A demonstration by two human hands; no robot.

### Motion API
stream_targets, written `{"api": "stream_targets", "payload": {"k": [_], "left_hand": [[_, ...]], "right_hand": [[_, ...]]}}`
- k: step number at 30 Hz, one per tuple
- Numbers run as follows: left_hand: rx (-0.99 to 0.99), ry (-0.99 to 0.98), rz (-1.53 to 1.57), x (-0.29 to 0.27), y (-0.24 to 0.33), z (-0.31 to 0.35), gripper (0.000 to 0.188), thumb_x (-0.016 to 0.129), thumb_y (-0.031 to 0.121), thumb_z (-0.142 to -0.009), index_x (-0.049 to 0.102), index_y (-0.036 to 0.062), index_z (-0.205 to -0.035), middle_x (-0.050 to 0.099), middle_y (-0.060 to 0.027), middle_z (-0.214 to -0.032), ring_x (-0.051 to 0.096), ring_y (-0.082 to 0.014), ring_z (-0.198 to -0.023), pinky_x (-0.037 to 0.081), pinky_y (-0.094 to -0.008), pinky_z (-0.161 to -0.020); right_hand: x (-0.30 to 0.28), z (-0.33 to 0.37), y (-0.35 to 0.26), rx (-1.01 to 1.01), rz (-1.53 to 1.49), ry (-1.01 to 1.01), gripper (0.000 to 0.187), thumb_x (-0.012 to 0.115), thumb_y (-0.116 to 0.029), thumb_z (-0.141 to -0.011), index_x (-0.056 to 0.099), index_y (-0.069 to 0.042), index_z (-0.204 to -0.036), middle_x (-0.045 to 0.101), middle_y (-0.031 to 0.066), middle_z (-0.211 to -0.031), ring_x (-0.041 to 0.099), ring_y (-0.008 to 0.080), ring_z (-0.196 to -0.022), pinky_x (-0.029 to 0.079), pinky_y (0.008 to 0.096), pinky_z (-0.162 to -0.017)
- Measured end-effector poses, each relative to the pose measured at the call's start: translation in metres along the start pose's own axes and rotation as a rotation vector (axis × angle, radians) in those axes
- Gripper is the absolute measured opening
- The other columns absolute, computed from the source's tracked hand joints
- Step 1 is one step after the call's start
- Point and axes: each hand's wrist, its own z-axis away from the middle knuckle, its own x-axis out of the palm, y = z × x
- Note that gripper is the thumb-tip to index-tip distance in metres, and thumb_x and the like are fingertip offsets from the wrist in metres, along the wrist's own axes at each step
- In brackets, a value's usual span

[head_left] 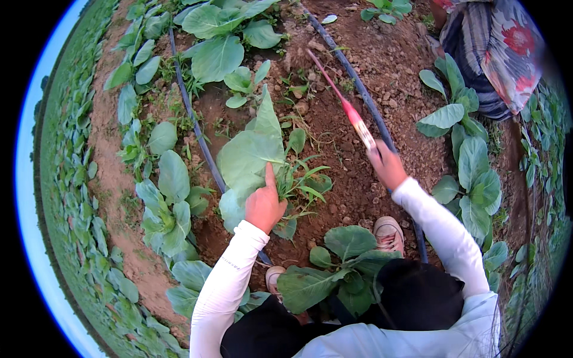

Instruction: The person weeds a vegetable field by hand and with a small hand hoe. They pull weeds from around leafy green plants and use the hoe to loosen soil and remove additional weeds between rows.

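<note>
My left hand (pixel 266 204) rests against a broad pale-green leaf (pixel 250 156) of a cabbage-like plant. Its index finger is stretched out on the leaf, the other fingers are curled, and I see nothing held in it. Grassy weeds (pixel 298 182) grow just right of that hand. My right hand (pixel 388 166) is closed round the red and cream handle of a long, thin hand tool (pixel 341 101). The tool's narrow pinkish shaft slants up and left, its far end over the soil; the shape of that end is hard to make out.
Dark irrigation hoses (pixel 357 80) run along both sides of the brown soil strip (pixel 352 197). A leafy plant (pixel 343 268) stands between my shoes, and more line both sides (pixel 477 185). At upper right is another person's patterned clothing (pixel 501 53).
</note>
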Motion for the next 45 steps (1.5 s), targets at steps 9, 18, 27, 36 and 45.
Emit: {"api": "stream_targets", "payload": {"k": [9,18,27,36,45], "left_hand": [[-0.002,-0.005,0.005,-0.001,-0.001,0.002,0.093,0.068,0.016,-0.064,0.011,-0.0064,-0.133,0.058,-0.0175,-0.060,0.057,-0.0333,-0.054,0.047,-0.0399,-0.050],[0.010,-0.022,-0.021,-0.004,0.008,-0.003,0.094,0.068,0.015,-0.064,0.009,-0.0061,-0.134,0.058,-0.0182,-0.061,0.058,-0.0342,-0.056,0.047,-0.0408,-0.051],[0.013,0.005,-0.008,-0.001,0.003,0.003,0.093,0.068,0.015,-0.064,0.011,-0.0060,-0.133,0.058,-0.0178,-0.061,0.057,-0.0339,-0.055,0.046,-0.0403,-0.050],[0.012,0.010,-0.030,0.002,0.009,0.002,0.095,0.068,0.015,-0.063,0.008,-0.0059,-0.134,0.058,-0.0169,-0.060,0.057,-0.0328,-0.054,0.046,-0.0395,-0.049],[0.037,0.017,-0.054,-0.001,0.016,0.005,0.095,0.067,0.013,-0.062,0.008,-0.0059,-0.134,0.058,-0.0178,-0.061,0.057,-0.0332,-0.056,0.046,-0.0399,-0.049]], "right_hand": [[0.006,0.042,0.014,0.106,-0.204,-0.015,0.025,0.051,-0.020,-0.085,0.051,-0.002,-0.103,0.053,0.0134,-0.068,0.054,0.0203,-0.059,0.043,0.0312,-0.057],[0.045,-0.056,-0.029,-0.126,-0.054,-0.157,0.023,0.049,-0.025,-0.087,0.047,-0.004,-0.095,0.056,0.0213,-0.070,0.057,0.0346,-0.062,0.044,0.0409,-0.058],[0.015,0.074,0.006,0.082,-0.230,-0.190,0.022,0.050,-0.017,-0.087,0.048,-0.004,-0.104,0.050,0.0084,-0.063,0.052,0.0168,-0.053,0.040,0.0297,-0.050],[0.004,0.042,0.000,-0.127,-0.246,-0.019,0.021,0.049,-0.019,-0.087,0.049,-0.004,-0.102,0.047,0.0034,-0.057,0.046,0.0094,-0.049,0.037,0.0268,-0.046],[-0.004,0.008,0.004,0.007,-0.118,-0.046,0.022,0.051,-0.022,-0.086,0.050,-0.004,-0.099,0.056,0.0186,-0.071,0.058,0.0307,-0.063,0.044,0.0349,-0.059]]}}
